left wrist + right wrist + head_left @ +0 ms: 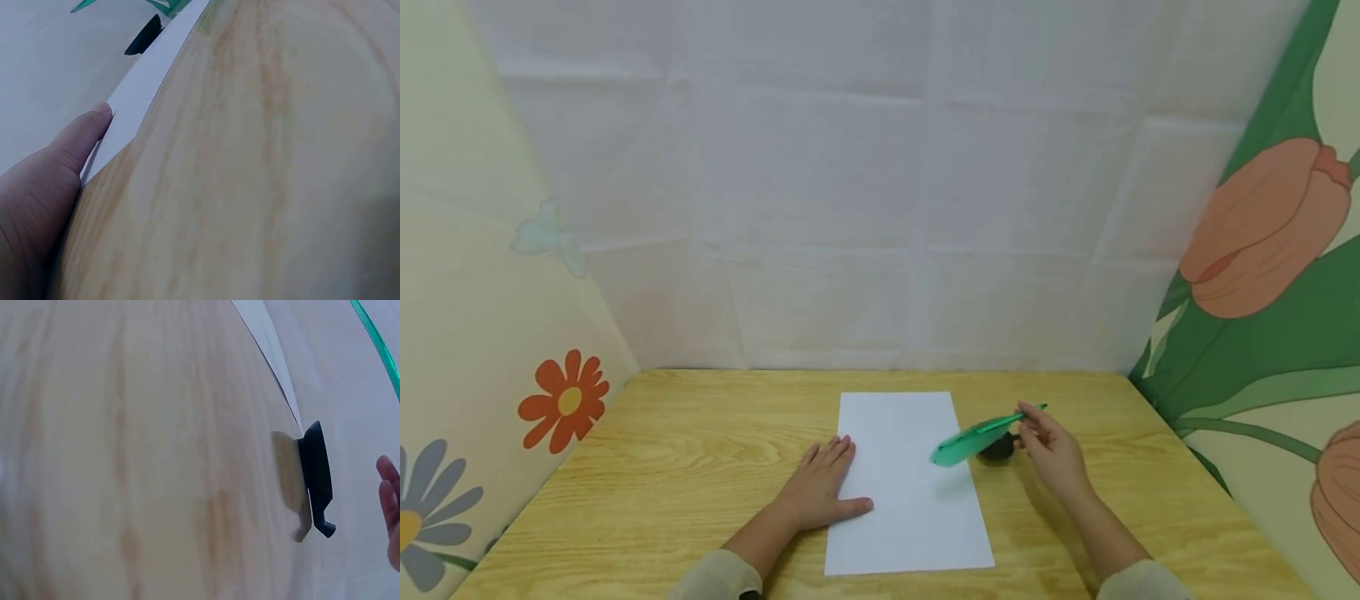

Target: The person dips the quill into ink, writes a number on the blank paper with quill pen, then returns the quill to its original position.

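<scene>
A blank white sheet of paper (898, 492) lies upright in front of the person on the wooden table. The left hand (820, 492) rests flat at the sheet's left edge, fingers stretched out and thumb over the paper. Off to the right, the right hand (1056, 454) pinches the thin end of a green, flat, partly see-through leaf-shaped piece (973, 440). Its broad end hangs over the sheet's right side. Below it, a small black pan-shaped thing with a short bent handle (317, 465) stands beside the paper, partly hidden in the head view.
The wood-grain table (700, 450) reaches back to a creased white cloth (805, 183). Flower-printed panels border it, with an orange flower (550, 408) on the left and a large tulip (1262, 229) on the right.
</scene>
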`<action>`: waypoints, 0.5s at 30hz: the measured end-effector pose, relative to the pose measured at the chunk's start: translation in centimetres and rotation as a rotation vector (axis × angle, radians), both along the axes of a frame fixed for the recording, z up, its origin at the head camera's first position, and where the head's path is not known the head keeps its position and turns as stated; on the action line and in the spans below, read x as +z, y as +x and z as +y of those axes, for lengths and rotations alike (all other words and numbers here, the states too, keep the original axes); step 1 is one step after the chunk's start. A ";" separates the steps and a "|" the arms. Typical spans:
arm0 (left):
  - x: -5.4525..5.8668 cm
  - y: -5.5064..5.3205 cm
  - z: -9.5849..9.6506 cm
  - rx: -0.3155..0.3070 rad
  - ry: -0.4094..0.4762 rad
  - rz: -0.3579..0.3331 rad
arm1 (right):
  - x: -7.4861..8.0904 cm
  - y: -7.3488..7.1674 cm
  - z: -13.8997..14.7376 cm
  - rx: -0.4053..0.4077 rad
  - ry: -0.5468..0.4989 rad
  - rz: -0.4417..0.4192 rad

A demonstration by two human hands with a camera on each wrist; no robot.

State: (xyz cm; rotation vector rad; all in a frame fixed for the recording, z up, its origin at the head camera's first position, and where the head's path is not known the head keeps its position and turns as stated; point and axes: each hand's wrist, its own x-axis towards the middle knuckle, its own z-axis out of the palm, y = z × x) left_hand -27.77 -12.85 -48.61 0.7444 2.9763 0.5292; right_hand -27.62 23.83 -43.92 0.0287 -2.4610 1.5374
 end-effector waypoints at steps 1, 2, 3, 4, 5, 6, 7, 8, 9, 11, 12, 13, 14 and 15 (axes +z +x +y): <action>0.1 0.0 0.0 0.000 -0.002 -0.001 | 0.0 0.0 -0.1 -0.007 -0.003 0.011; 0.2 0.1 0.0 0.001 -0.002 -0.002 | 0.1 -0.1 -0.1 -0.018 -0.010 0.021; 0.3 0.1 0.0 0.004 -0.006 -0.005 | 0.1 -0.1 -0.2 -0.030 -0.022 0.028; 0.3 0.1 0.1 0.005 -0.010 -0.007 | 0.1 -0.1 -0.2 -0.045 -0.030 0.034; 0.4 0.2 0.1 0.007 -0.013 -0.010 | 0.1 -0.2 -0.3 -0.059 -0.045 0.038; 0.4 0.2 0.1 0.007 -0.011 -0.010 | 0.0 -0.2 -0.3 -0.075 -0.056 0.041; 0.4 0.2 0.1 0.007 -0.011 -0.010 | 0.0 -0.2 -0.3 -0.089 -0.065 0.045; 0.4 0.2 0.1 0.006 -0.010 -0.009 | -0.1 -0.2 -0.2 -0.100 -0.082 0.045; 0.4 0.2 0.1 0.006 -0.009 -0.009 | -0.2 -0.3 -0.2 -0.107 -0.094 0.045; 0.4 0.1 0.1 0.006 -0.007 -0.011 | -0.4 -0.4 -0.1 -0.118 -0.120 0.044; 0.3 0.1 0.1 0.005 -0.006 -0.011 | -0.5 -0.4 -0.1 -0.121 -0.127 0.038; 0.4 0.1 0.1 0.006 -0.007 -0.010 | -0.5 -0.5 0.0 -0.122 -0.135 0.035; 0.4 0.1 0.1 0.006 -0.007 -0.010 | -0.5 -0.5 0.0 -0.124 -0.139 0.029; 0.3 0.1 0.1 0.007 -0.008 -0.011 | -0.6 -0.5 0.0 -0.127 -0.137 0.027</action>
